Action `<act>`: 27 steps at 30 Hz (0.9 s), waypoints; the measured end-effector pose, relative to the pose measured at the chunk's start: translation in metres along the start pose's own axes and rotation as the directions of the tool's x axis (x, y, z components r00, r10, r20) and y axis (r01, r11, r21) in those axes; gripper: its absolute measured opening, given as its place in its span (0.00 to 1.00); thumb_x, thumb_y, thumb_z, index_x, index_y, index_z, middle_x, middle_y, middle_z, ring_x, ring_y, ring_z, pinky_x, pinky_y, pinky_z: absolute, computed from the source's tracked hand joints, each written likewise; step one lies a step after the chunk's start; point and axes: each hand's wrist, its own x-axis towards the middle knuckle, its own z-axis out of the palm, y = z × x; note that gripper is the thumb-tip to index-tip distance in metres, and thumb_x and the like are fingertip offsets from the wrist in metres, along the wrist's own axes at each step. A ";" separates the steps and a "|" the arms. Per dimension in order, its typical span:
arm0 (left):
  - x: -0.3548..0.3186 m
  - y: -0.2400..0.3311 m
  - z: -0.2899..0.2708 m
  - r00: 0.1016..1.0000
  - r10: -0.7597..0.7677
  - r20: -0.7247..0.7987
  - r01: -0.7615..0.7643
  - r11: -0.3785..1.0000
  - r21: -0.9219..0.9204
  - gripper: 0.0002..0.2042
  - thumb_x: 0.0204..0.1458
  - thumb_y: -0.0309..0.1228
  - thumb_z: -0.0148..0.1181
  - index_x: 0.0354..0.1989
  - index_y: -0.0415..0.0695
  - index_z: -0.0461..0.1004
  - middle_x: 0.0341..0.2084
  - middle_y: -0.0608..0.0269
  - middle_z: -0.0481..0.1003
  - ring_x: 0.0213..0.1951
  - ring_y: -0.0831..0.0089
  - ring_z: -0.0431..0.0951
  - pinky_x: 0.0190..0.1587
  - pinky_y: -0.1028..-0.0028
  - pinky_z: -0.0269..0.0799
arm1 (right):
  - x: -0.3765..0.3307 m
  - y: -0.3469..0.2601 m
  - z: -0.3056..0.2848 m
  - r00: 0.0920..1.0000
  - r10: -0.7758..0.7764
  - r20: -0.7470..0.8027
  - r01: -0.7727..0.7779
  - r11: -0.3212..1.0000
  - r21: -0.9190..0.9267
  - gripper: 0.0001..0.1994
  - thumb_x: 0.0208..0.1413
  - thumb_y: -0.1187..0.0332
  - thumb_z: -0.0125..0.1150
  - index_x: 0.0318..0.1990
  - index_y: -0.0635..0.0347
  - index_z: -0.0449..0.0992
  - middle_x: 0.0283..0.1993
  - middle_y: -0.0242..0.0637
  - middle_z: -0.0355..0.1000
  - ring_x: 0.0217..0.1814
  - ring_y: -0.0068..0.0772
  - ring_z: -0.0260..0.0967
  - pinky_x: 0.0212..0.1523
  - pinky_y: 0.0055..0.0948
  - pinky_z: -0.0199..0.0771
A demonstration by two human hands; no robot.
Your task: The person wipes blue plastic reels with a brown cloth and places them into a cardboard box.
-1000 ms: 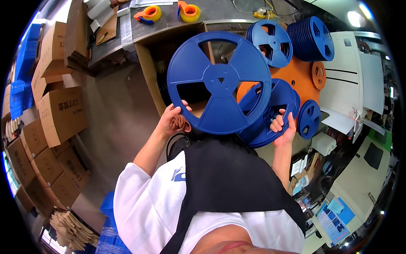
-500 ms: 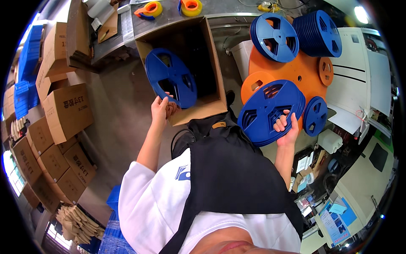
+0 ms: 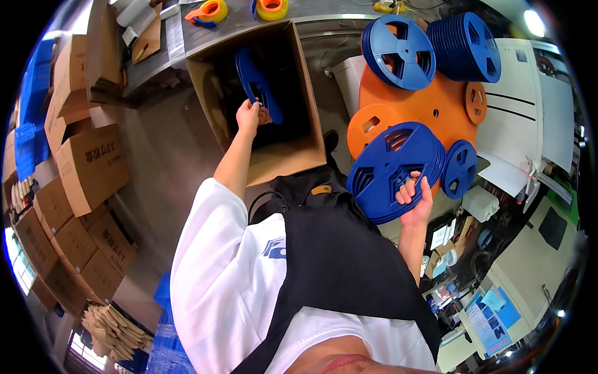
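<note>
Head view: left hand (image 3: 249, 115) grips a blue reel (image 3: 256, 84) on edge inside the open cardboard box (image 3: 283, 163) at 11 o'clock, seemingly the only one packed. Right hand (image 3: 416, 198), fingers curled through a spoke hole, holds the blue reel stack (image 3: 392, 168) at 3 o'clock; more wait there.

blue reel (image 3: 258, 84) in cardboard box (image 3: 283, 159): lower rim hidden behind left hand (image 3: 249, 115) | box floor: too dark to tell | stack of blue reels (image 3: 392, 171): count unclear, lower edge covered by right hand (image 3: 414, 196) | tape dispensers (image 3: 208, 10): cut by top edge
</note>
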 end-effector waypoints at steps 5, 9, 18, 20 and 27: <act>-0.006 0.013 0.014 0.979 -0.142 0.145 0.111 0.973 0.203 0.14 0.55 0.25 0.53 0.49 0.37 0.69 0.30 0.64 0.74 0.28 0.80 0.70 0.32 0.80 0.66 | -0.004 0.003 0.006 0.999 -0.026 -0.042 0.024 0.999 -0.033 0.14 0.63 0.59 0.42 0.45 0.59 0.67 0.20 0.27 0.56 0.17 0.19 0.50 0.19 0.21 0.55; -0.017 0.012 0.015 0.914 -0.255 0.315 0.195 0.958 0.208 0.29 0.56 0.28 0.55 0.65 0.41 0.52 0.40 0.60 0.73 0.34 0.75 0.72 0.37 0.78 0.69 | -0.006 0.006 0.011 0.999 -0.052 -0.013 0.051 0.998 -0.044 0.13 0.63 0.60 0.44 0.45 0.59 0.67 0.19 0.27 0.55 0.17 0.18 0.51 0.19 0.20 0.55; -0.129 0.096 0.006 0.667 0.363 0.651 -0.710 0.575 0.406 0.31 0.46 0.26 0.60 0.61 0.61 0.61 0.62 0.64 0.60 0.37 0.70 0.78 0.37 0.73 0.75 | -0.009 -0.017 0.006 0.884 -0.262 0.387 0.155 0.946 0.286 0.24 0.56 0.48 0.55 0.47 0.60 0.65 0.17 0.23 0.50 0.13 0.15 0.46 0.16 0.18 0.49; -0.154 0.122 0.007 0.492 0.447 0.747 -0.863 0.363 0.351 0.31 0.44 0.24 0.61 0.60 0.60 0.63 0.61 0.64 0.61 0.35 0.71 0.77 0.35 0.74 0.74 | -0.008 -0.020 0.008 0.846 -0.269 0.460 0.094 0.925 0.368 0.22 0.57 0.49 0.54 0.44 0.60 0.63 0.16 0.22 0.50 0.12 0.13 0.48 0.15 0.16 0.49; -0.195 0.171 0.020 -0.018 0.413 0.911 -0.980 -0.188 0.066 0.29 0.41 0.27 0.59 0.55 0.63 0.64 0.59 0.66 0.63 0.29 0.72 0.71 0.28 0.76 0.71 | -0.007 -0.023 0.018 0.741 -0.308 0.596 -0.078 0.842 0.533 0.20 0.58 0.52 0.54 0.42 0.59 0.58 0.13 0.21 0.51 0.10 0.11 0.51 0.12 0.13 0.48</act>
